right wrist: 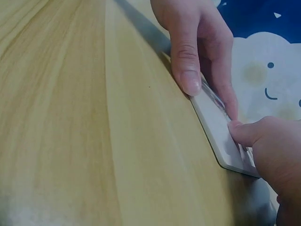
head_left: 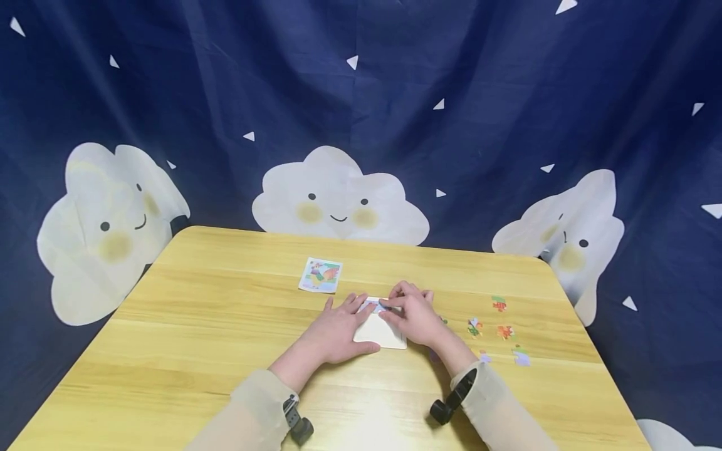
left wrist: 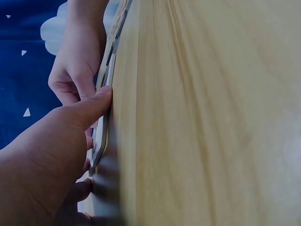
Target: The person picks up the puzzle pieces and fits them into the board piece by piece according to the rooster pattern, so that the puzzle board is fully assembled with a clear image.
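Observation:
A white square puzzle board lies on the table between both hands, with bluish jigsaw pieces along its far edge. The left hand rests over the board's left side, fingers spread and fairly straight. Its thumb lies at the near edge, while the index fingertip touches the pieces at the far edge. From the right, the right hand pinches a small jigsaw piece at the board's far edge between thumb and index finger. Fingertips largely cover that piece.
Several loose jigsaw pieces lie to the right on the wooden table, some partly behind the right forearm. A picture card lies beyond the left hand. Behind the table hangs a dark blue curtain with white clouds.

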`<state>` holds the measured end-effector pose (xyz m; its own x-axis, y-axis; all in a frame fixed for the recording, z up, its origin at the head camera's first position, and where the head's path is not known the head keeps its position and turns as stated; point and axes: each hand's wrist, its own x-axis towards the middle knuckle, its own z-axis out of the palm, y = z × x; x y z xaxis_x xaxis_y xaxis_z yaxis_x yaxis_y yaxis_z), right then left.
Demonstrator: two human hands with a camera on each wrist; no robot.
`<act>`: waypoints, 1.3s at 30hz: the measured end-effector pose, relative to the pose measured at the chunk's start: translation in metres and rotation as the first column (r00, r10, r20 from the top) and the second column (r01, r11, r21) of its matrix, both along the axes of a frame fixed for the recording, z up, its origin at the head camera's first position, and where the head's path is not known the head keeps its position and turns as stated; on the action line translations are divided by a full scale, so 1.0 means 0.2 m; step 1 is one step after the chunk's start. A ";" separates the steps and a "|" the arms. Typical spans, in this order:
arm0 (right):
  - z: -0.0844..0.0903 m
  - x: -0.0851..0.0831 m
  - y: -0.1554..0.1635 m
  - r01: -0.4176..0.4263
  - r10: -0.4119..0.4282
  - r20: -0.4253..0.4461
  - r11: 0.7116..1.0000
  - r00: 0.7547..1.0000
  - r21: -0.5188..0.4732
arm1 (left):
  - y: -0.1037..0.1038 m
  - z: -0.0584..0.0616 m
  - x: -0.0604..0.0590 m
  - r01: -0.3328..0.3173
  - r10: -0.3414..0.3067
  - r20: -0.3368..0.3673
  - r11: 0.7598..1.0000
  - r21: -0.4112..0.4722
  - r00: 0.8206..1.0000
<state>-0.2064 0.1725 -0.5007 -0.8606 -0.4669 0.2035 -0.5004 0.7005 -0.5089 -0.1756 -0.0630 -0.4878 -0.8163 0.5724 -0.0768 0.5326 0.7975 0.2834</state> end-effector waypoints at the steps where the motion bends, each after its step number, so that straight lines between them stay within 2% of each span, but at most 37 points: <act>1: 0.00 0.00 0.00 0.007 -0.007 0.010 1.000 1.000 -0.011 | 0.00 0.00 0.00 0.000 0.000 0.000 1.000 0.003 1.000; 7: 0.01 0.00 0.00 0.025 -0.023 0.043 0.999 0.999 -0.042 | 0.00 -0.01 0.00 0.000 -0.001 0.006 1.000 0.017 1.000; 14: 0.01 0.01 0.03 0.002 -0.002 -0.008 1.000 1.000 -0.009 | 0.00 0.00 0.00 -0.001 0.001 0.014 1.000 0.014 1.000; 18: 0.03 0.02 0.06 0.005 -0.006 -0.025 0.999 1.000 -0.042 | 0.00 0.01 0.00 -0.005 0.005 0.016 1.000 0.024 1.000; 27: 0.08 0.06 0.21 0.028 -0.032 -0.030 0.994 0.999 -0.103 | 0.00 0.01 0.00 -0.005 0.004 0.008 1.000 0.024 1.000; 39: 0.10 0.11 0.49 0.065 -0.079 -0.109 0.990 0.991 -0.123 | -0.01 0.01 0.01 -0.008 0.007 0.028 0.999 0.039 1.000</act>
<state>-0.1847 0.2697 -0.4812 -0.8591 -0.3714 0.3520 -0.5102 0.6746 -0.5334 -0.1739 -0.0645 -0.4862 -0.8185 0.5693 -0.0771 0.5182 0.7896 0.3288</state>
